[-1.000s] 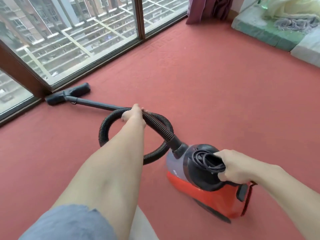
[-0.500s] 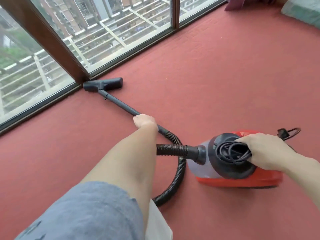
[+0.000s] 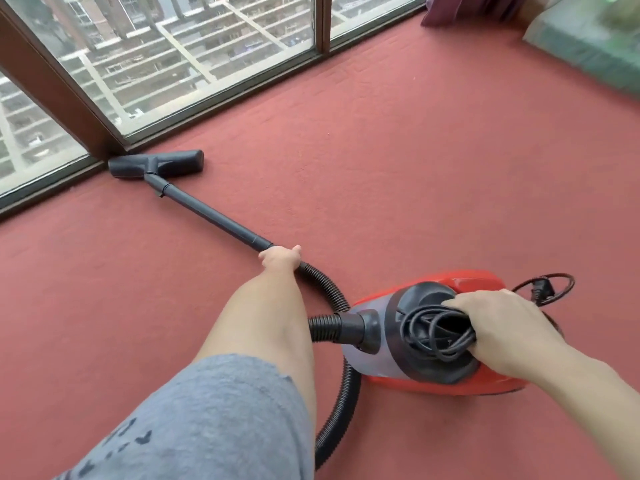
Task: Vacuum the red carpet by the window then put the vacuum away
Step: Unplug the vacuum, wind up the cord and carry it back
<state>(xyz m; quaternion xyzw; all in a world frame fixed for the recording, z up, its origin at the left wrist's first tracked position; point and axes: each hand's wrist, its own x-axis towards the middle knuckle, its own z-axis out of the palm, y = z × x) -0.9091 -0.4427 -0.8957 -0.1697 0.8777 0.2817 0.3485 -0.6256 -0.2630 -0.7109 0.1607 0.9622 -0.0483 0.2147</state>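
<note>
The red vacuum cleaner is on the red carpet, low and to the right, well away from the window. A second ago it was tipped up. Now it looks flat, as if it has been set down.

The right hand is curled tight around the handle on top. It holds the black cord there too, wound in a bunch. The plug lies on the carpet just behind the vacuum, so I think it is not plugged in yet.

The left hand is wrapped around the black tube, right where it joins the bendy hose. A second ago the hose was in a big loop by that hand. Now the loop is gone and the tube runs straight out to the window.

The brush head lies flat on the carpet, touching the bottom of the brown window frame.

So things look set out for cleaning, but the cleaning has not started. The cord likely needs to come loose first.

A gray sleeve is at the bottom, and a purple curtain is at the top.
</note>
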